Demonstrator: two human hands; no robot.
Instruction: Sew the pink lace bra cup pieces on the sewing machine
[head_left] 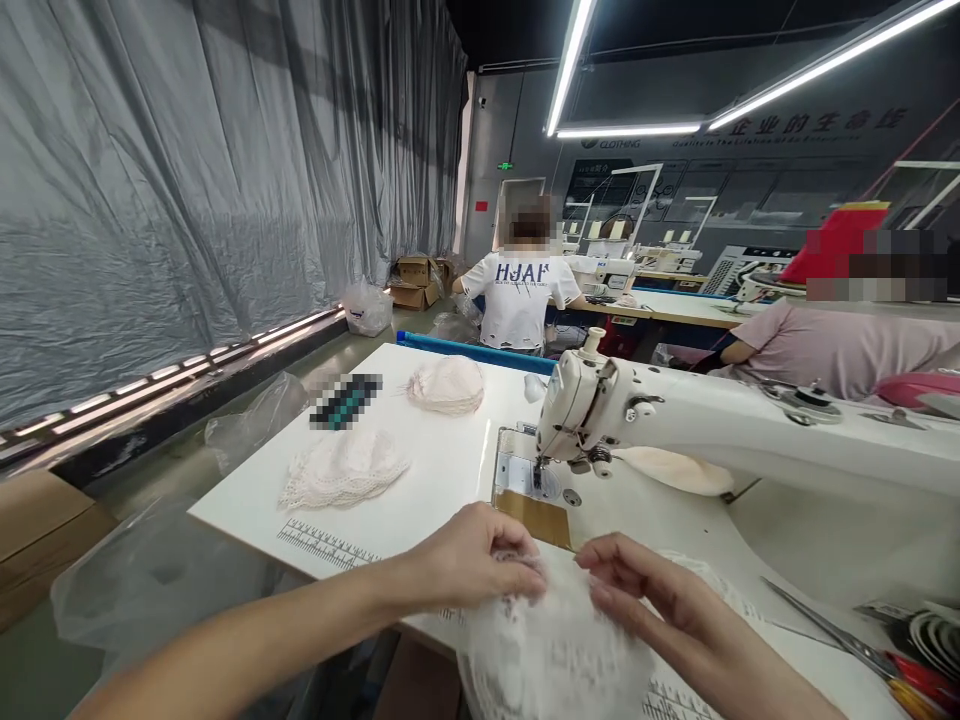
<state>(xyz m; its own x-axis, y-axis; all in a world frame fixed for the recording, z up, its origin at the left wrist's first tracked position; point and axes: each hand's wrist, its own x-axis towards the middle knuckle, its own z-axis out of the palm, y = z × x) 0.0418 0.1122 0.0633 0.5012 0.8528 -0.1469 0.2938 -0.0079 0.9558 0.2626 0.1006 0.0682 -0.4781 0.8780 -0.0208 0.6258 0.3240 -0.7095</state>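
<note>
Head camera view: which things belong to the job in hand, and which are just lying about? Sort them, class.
Likely in the job:
white lace fabric, pinched by left hand, right hand against it
sewing machine
similar lace pieces
scissors

Seemingly just lying about:
cardboard box
clear plastic bag
dark pixelated item

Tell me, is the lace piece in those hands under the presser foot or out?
Out: the left hand pinches the lace piece nearer the camera, clear of the presser foot.

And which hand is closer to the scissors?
The right hand: the scissors lie to its right. The left hand is farther off, pinching the white lace.
</note>
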